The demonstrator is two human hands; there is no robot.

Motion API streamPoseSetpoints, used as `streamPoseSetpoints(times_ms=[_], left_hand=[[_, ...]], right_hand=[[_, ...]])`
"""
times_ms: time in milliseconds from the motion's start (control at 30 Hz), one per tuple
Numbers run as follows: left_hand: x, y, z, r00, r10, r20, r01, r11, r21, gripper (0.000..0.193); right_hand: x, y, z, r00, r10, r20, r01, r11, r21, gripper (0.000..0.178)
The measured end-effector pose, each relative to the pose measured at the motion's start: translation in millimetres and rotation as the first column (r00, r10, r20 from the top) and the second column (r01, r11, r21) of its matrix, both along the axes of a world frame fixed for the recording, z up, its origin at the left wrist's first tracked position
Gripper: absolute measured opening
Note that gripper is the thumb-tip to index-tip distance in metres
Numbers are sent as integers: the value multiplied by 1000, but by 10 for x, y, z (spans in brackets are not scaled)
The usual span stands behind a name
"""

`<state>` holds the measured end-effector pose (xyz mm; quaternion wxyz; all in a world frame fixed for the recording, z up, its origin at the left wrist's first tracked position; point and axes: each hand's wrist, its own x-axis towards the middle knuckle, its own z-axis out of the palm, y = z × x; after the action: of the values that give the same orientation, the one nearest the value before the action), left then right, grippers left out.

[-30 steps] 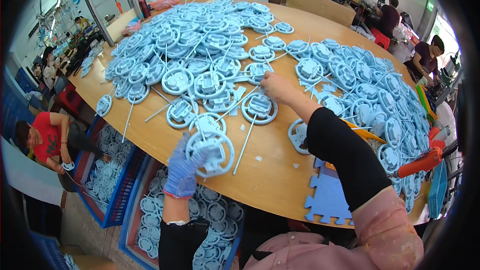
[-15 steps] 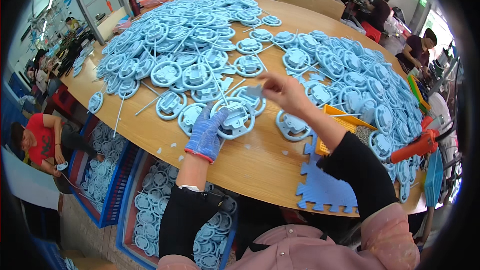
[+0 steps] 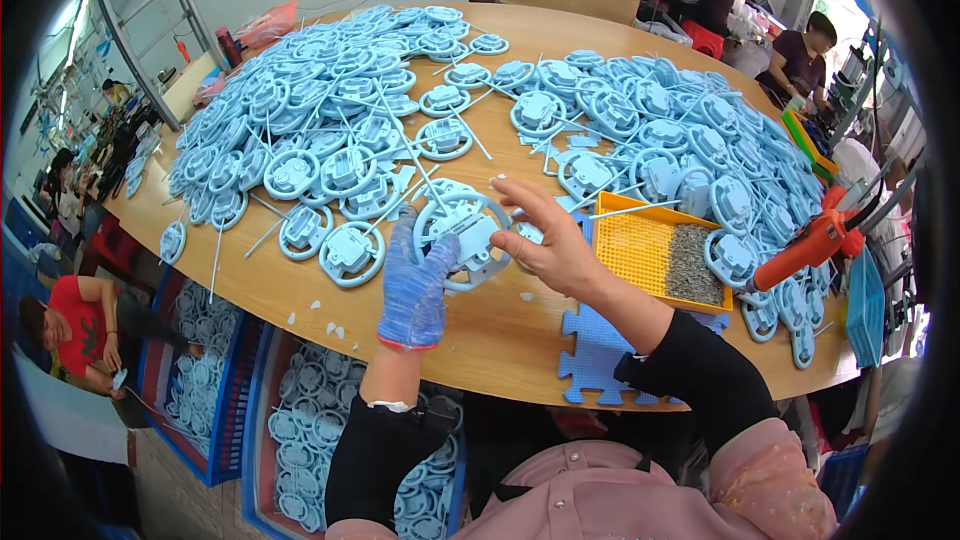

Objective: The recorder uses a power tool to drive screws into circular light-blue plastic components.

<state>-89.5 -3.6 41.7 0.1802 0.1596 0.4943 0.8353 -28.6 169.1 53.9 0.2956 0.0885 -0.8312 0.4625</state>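
The gloved left hand grips a light-blue ring-shaped plastic part above the table. The bare right hand spreads wide at the part's 3 o'clock rim; contact cannot be determined. From the part, a yellow basket sits at 3 o'clock; a blue foam mat, partly hidden by the right forearm, at 4. Part heaps occupy 10 and 2. A co-worker's red shirt bears dark lettering.

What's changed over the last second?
The gloved left hand has moved forward and rightward from the near edge of the table, gripping a blue ring part. The bare right hand has drawn back, fingers now spread beside it. Both heaps look unchanged.
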Motion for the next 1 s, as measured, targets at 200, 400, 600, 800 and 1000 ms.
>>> streamPoseSetpoints(times_ms=[200,400,600,800,1000], left_hand=[[43,115,-43,964,-53,-259,-7,974,-226,84],[-46,385,-1,904,-90,-419,-70,933,-353,74],[-508,1150,228,875,-437,-209,194,711,-676,93],[-819,1970,-126,470,-600,-647,-384,521,-762,75],[-822,2394,-30,385,-798,-464,-298,368,-881,64]], right_hand=[[98,194,-115,730,517,446,32,627,-779,52],[133,380,-46,789,417,451,109,628,-770,47],[278,1589,75,986,-33,166,157,539,-828,37],[-41,1594,211,935,-88,344,281,776,-564,37],[-1071,2222,22,748,-251,614,119,961,248,26]])
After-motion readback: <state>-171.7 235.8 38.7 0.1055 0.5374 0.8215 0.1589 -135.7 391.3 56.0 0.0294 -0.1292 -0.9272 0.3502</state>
